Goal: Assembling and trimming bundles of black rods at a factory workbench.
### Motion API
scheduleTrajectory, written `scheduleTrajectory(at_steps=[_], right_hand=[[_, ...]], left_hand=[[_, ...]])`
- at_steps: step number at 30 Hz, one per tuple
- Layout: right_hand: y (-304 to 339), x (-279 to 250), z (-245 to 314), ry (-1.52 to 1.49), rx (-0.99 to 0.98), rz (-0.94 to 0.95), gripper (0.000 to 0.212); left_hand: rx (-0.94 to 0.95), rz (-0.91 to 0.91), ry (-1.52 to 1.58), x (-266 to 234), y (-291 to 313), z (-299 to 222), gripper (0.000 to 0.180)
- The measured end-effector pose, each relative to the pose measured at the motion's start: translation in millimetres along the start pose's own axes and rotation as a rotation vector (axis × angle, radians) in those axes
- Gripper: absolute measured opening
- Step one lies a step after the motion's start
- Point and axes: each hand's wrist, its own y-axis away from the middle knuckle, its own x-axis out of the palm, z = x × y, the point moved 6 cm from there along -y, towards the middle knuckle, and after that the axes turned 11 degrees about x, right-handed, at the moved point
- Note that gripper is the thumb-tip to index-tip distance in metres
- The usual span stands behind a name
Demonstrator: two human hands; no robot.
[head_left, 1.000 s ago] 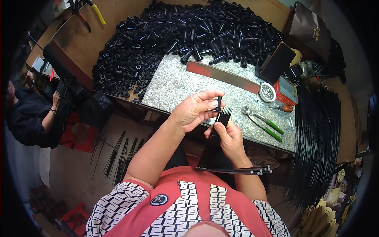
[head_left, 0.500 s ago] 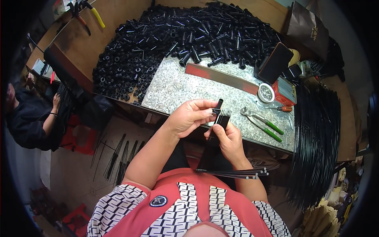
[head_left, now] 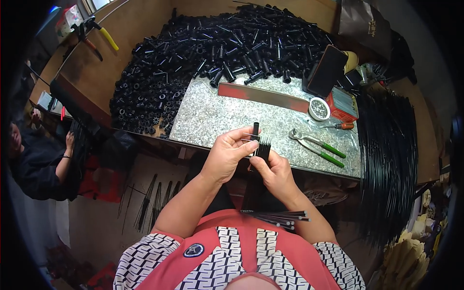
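My left hand [head_left: 229,153] pinches a short black tube [head_left: 255,129] that stands upright between thumb and fingers. Close beside it, my right hand [head_left: 275,173] grips a bundle of thin black rods [head_left: 263,149], whose fine pale tips point up next to the tube. Whether the tube and the tips touch I cannot tell. The bundle runs down toward my lap, where rods with pale round ends [head_left: 289,222] stick out to the right under my right forearm. Both hands are just in front of the table's near edge.
A large heap of black tubular parts [head_left: 232,48] covers the table's back. On the speckled top [head_left: 203,111] lie a flat metal bar [head_left: 263,96], green-handled pincers [head_left: 316,147], a small white bowl [head_left: 319,109] and a screwdriver [head_left: 344,126]. Long black rods [head_left: 386,164] hang at right. Another person [head_left: 41,164] sits at left.
The view has shifted a little, so the table things sit further left. Both hands, with the tube and rods, have moved slightly left and keep their grips.
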Motion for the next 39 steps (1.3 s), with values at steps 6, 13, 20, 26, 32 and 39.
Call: scheduleTrajectory(at_steps=[6, 13, 20, 26, 32, 39], right_hand=[[0.4, -1.8, -0.1, 0.003, 0.085, 0.036, 0.021], [-4.9, -1.8, -18.2, -0.257, 0.161, 0.146, 0.02], [-8.9, 0.1, -23.3, -0.36, 0.224, 0.194, 0.019], [-10.6, 1.4, -26.7, -0.307, 0.213, 0.216, 0.022], [-10.6, 1.4, -32.2, -0.301, 0.24, 0.256, 0.023], [-9.8, 3.0, -33.3, -0.272, 0.245, 0.345, 0.024]], left_hand=[[0.011, 0.01, 0.057, -2.7, 0.5, -2.0, 0.032], [-0.079, 0.096, 0.136, -4.7, -0.1, 2.3, 0.031], [0.025, -0.009, -0.086, 5.5, 6.3, -5.5, 0.033], [0.065, -0.097, -0.03, -2.1, 9.9, 1.0, 0.031], [0.032, -0.052, 0.141, -3.8, 8.6, 10.8, 0.036], [0.008, -0.017, 0.251, -4.4, 8.4, 15.8, 0.035]])
